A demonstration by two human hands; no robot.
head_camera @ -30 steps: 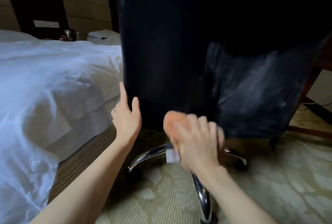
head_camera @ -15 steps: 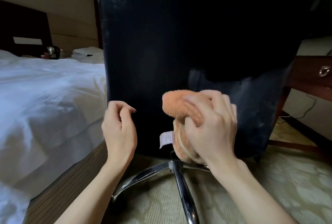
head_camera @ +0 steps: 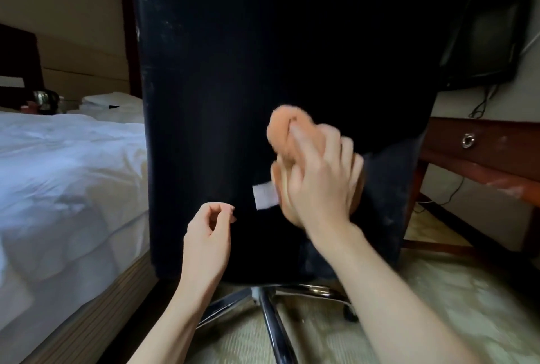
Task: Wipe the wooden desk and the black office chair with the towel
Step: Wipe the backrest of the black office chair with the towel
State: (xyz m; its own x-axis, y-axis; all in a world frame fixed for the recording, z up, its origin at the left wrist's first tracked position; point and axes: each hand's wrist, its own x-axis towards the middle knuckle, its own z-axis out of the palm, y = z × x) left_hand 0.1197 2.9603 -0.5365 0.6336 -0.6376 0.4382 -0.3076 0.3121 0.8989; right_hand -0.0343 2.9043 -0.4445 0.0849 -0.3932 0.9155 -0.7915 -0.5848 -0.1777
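Chair backrest wipe in progress, head view.
Right hand [head_camera: 318,185] presses the bunched orange towel [head_camera: 280,127] to the lower back panel of the black office chair [head_camera: 263,57], fingers clamped round the cloth. Left hand [head_camera: 209,235] hovers near the panel, fingers loosely curled, holding nothing. Judged status: pale smears show at the panel's lower right. Whether the wooden desk [head_camera: 482,147], beyond the chair, is wiped cannot be told.

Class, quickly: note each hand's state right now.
Left hand: loosely curled, holding nothing.
Right hand: gripping the bunched orange terry towel.
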